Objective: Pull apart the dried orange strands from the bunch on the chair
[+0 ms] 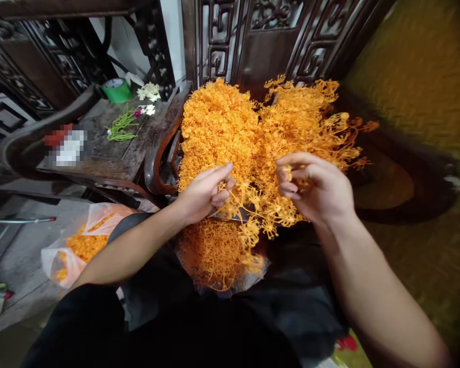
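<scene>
Two large heaps of orange branching plastic pieces stand side by side on a dark wooden chair, a dense left heap (pixel 218 128) and a looser right heap (pixel 299 120). My left hand (pixel 207 191) is closed on an orange sprig (pixel 249 204), whose branches spread to the right and hang down. To the right, my right hand (pixel 316 186) pinches a small orange piece (pixel 287 173) between thumb and fingertips, in front of the right heap. Below the chair's front edge, between the legs, a bag (pixel 220 253) holds more orange branching pieces.
A wooden side table (pixel 118 153) at the left bears green tape (pixel 117 90), green sprigs (pixel 121 126) and white flowers (pixel 148 92). On the floor at the left lies a plastic bag (pixel 76 250) with orange pieces. The chair's curved armrest (pixel 417 194) is at the right.
</scene>
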### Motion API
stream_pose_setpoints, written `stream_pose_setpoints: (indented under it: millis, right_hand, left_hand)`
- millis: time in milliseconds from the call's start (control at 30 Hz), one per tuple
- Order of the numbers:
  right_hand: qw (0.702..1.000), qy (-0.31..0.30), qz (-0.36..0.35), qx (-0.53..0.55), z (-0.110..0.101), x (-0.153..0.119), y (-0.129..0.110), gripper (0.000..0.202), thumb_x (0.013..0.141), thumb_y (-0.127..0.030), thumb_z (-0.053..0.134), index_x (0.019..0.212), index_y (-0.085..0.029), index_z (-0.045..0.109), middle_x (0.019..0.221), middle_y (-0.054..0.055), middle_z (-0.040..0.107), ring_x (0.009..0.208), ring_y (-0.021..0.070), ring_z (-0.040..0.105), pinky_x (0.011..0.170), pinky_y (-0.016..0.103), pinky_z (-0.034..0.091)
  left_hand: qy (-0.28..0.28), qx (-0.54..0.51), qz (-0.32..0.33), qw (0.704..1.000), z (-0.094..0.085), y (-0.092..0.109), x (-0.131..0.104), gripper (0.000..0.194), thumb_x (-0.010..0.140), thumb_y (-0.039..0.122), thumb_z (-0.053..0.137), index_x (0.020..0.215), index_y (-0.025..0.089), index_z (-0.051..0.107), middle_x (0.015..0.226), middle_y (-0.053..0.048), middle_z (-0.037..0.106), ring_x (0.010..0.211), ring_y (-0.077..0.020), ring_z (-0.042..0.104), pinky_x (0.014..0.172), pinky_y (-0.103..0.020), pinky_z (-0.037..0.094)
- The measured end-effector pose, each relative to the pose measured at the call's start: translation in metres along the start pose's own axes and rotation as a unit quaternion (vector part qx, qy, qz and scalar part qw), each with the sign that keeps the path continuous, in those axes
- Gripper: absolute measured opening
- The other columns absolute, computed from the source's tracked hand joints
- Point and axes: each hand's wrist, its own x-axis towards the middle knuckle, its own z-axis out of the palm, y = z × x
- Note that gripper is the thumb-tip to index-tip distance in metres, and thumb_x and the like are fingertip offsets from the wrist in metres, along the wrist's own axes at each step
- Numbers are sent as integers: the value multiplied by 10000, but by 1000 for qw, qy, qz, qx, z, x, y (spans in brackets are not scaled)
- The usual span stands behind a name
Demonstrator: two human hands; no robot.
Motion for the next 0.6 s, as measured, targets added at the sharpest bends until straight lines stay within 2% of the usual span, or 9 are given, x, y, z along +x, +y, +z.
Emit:
stream_pose_setpoints:
  millis: [67, 167, 233, 300, 400, 500, 600]
  right_hand:
    - [998, 9, 25, -55, 3, -2, 6, 149, 826, -313, 672, 836, -190, 754, 581, 0, 475, 468, 84, 375, 438, 250, 191]
    - [989, 14, 24, -144, 7, -4, 17, 395, 919, -535, 666, 713, -199, 661, 526, -8, 468, 451, 88, 384, 432, 255, 228]
    - [984, -17, 38, -175, 8, -5, 22, 437, 911, -609, 668, 743, -206, 643, 533, -12, 501, 437, 88, 384, 421, 256, 234]
    - [979, -48, 47, -190, 6, -4, 25, 417, 902, -618, 680, 900, -201, 696, 598, -11, 551, 459, 88, 404, 430, 253, 244]
    - [967, -104, 29, -232, -1, 2, 23, 510, 911, -642, 649, 1136, -191, 724, 617, -33, 508, 501, 92, 398, 474, 253, 266]
    - [928, -182, 8, -325, -3, 10, 18, 606, 867, -724, 632, 1098, -178, 760, 614, -21, 517, 555, 122, 470, 539, 274, 337]
    - [896, -247, -13, -368, 5, 10, 17, 555, 766, -726, 732, 910, -190, 751, 686, 4, 603, 661, 161, 568, 623, 293, 409]
  left_hand:
    - [3, 9, -4, 1000, -1, -1, 0, 325, 987, 439, 597, 817, 183, 492, 648, 60, 432, 448, -24, 275, 447, -214, 169]
    - [5, 25, -1, 1000, -2, -1, 0, 320, 985, 426, 596, 808, 179, 496, 668, 51, 445, 461, -24, 274, 458, -220, 166]
    - [-4, 36, -3, 999, -3, -1, -1, 331, 990, 431, 588, 798, 176, 499, 657, 51, 432, 470, -26, 269, 467, -225, 161]
    - [-18, 46, -12, 999, -4, -1, -2, 358, 997, 449, 575, 779, 175, 498, 616, 59, 383, 469, -31, 248, 471, -234, 149]
    - [-31, 59, -23, 998, -6, -1, -3, 398, 992, 481, 574, 748, 175, 498, 576, 67, 326, 464, -39, 224, 471, -248, 134]
    - [-23, 60, -24, 998, -7, -1, -3, 369, 971, 479, 602, 771, 183, 511, 577, 68, 328, 465, -44, 228, 473, -251, 143]
    - [-4, 55, -16, 998, -7, -1, -3, 359, 956, 476, 621, 780, 187, 502, 608, 63, 361, 474, -43, 239, 468, -250, 146]
